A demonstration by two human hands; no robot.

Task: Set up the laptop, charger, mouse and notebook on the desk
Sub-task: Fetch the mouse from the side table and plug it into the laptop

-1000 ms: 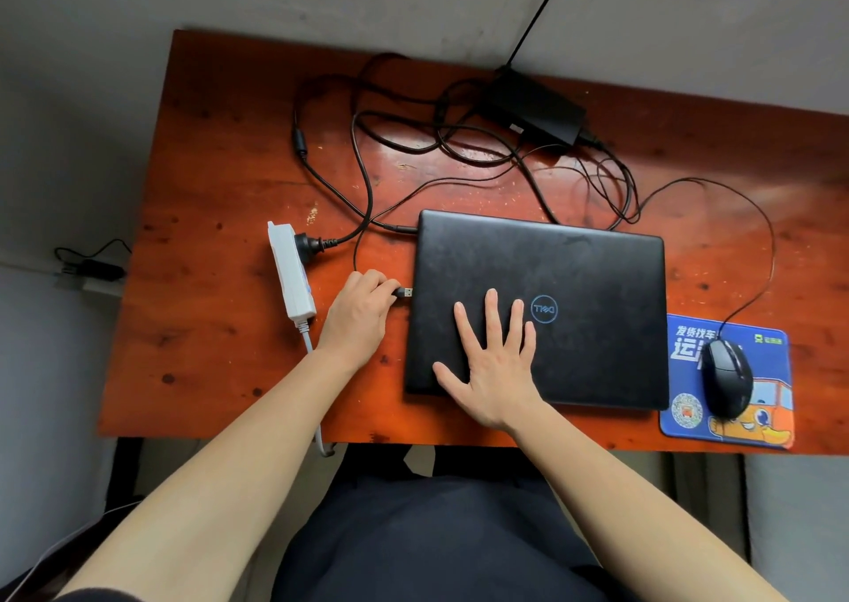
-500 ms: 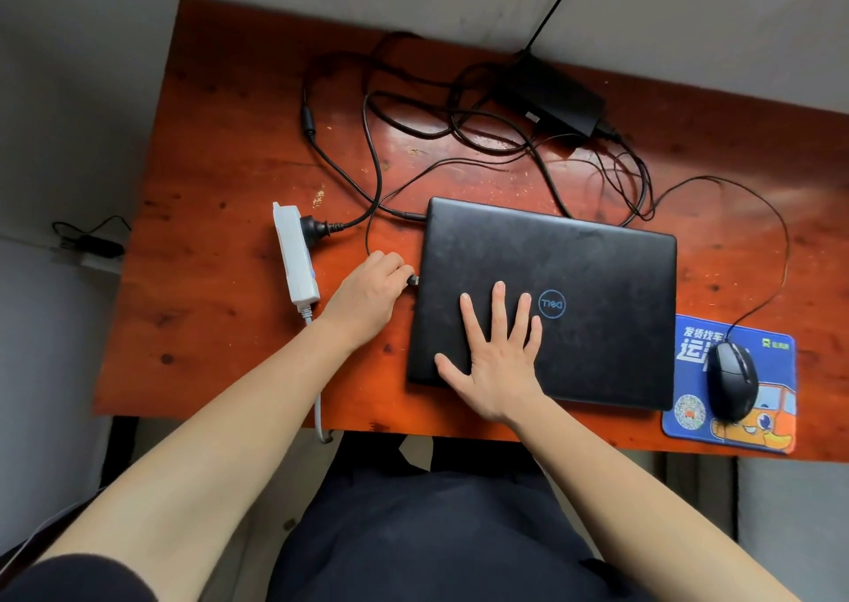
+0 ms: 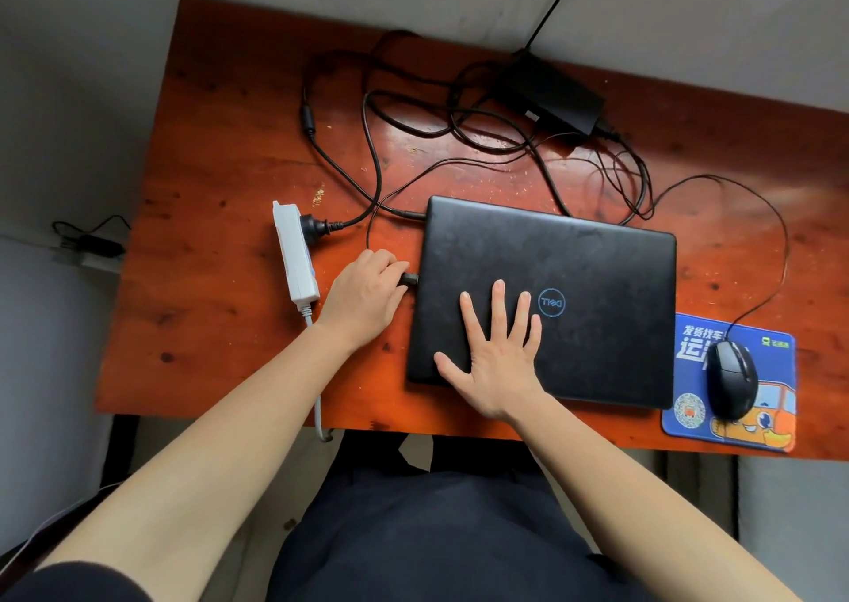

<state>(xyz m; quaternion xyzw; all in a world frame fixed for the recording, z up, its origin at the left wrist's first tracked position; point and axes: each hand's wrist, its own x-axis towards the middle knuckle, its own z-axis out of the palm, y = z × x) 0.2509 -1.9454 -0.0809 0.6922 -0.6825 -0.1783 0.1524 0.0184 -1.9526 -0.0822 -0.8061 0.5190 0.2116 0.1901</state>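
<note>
White power strip point(image 3: 295, 252) lay lengthwise at left, its white cord point(image 3: 318, 411) hanging over the near edge. Blue cartoon-printed mouse pad point(image 3: 776, 367) lay at right. Small black cabled item point(image 3: 94, 245) noted far left

A scuffed red-brown wooden desk point(image 3: 220, 280) stands against a grey wall. A closed black laptop point(image 3: 597, 280) lies at its near middle. To the left lies a white power strip point(image 3: 294, 257) with one black plug point(image 3: 317, 226) in it. On the far side, a black charger brick point(image 3: 551, 91) sits among loops of black cables point(image 3: 307, 119). A blue cartoon mouse pad point(image 3: 689, 349) covers the near right corner, and a thin mouse cable point(image 3: 786, 252) curves across the wood beyond it.
</note>
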